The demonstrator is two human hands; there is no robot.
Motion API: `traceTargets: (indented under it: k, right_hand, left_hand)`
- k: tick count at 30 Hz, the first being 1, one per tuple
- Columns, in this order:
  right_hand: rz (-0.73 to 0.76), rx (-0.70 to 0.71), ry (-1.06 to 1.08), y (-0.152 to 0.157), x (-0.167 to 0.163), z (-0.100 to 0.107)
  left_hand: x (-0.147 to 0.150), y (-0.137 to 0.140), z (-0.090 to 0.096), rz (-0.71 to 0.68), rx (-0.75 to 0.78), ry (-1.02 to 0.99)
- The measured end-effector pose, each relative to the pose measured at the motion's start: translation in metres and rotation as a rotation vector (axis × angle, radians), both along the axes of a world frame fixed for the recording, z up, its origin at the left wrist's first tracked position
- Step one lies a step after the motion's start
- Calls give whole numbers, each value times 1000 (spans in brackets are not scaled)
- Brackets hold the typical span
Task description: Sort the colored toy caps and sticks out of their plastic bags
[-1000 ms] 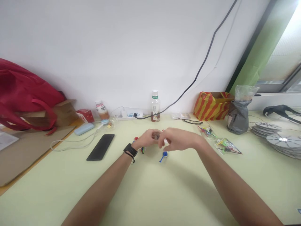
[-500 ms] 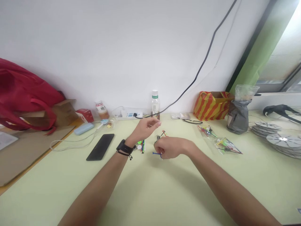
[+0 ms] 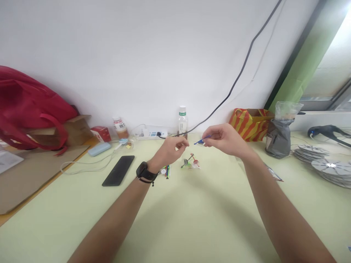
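Observation:
My right hand (image 3: 223,138) is raised above the table, thumb and fingers pinched on a small blue plastic stick piece (image 3: 201,141). My left hand (image 3: 172,150), with a black watch (image 3: 144,171) on its wrist, hovers to the left with thumb and forefinger closed together. Whatever may be between those fingertips is too small to make out. Below and between the hands, a little frame of coloured plastic sticks (image 3: 192,160), with red, dark and green parts, stands on the table. Partly hidden by my left wrist lie loose coloured plastic pieces (image 3: 166,171).
A black phone (image 3: 118,171), a light blue case (image 3: 99,149) and a white cable lie left. Bottles (image 3: 182,118), a power strip (image 3: 152,132) and a striped bag (image 3: 244,124) line the wall. Stacked discs (image 3: 333,168) and a grey bag (image 3: 279,140) stand right.
My right hand has risen up and right from the table, carrying the blue stick piece away from the small frame, which is now uncovered. My left hand has shifted only slightly.

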State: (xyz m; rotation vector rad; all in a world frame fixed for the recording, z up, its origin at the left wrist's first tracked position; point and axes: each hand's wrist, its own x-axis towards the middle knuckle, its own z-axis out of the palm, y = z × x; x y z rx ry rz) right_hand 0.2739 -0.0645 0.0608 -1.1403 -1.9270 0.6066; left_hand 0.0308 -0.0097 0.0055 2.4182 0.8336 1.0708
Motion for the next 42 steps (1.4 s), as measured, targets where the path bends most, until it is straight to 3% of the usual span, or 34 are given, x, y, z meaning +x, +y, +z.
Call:
traceTargets:
  k: [14, 17, 23, 28, 36, 39, 42]
  right_hand:
    - [-127, 179, -173, 13, -46, -33]
    - [-83, 136, -155, 13, -45, -32]
    - [-53, -120, -23, 13, -42, -26]
    - [-13, -8, -79, 20, -48, -37]
    - [-178, 92, -184, 23, -51, -47]
    - [-180, 68, -105, 25, -52, -48]
    - [-128, -52, -11, 28, -52, -50]
  left_hand:
    - [1, -1, 2, -25, -49, -26]
    - [-1, 1, 2, -24, -47, -20]
    - [-2, 2, 1, -34, -58, -40]
    - [-2, 2, 1, -21, -59, -39]
    - [-12, -4, 13, -34, 45, 135]
    - [-14, -2, 14, -64, 60, 173]
    - [-13, 1, 14, -91, 46, 172]
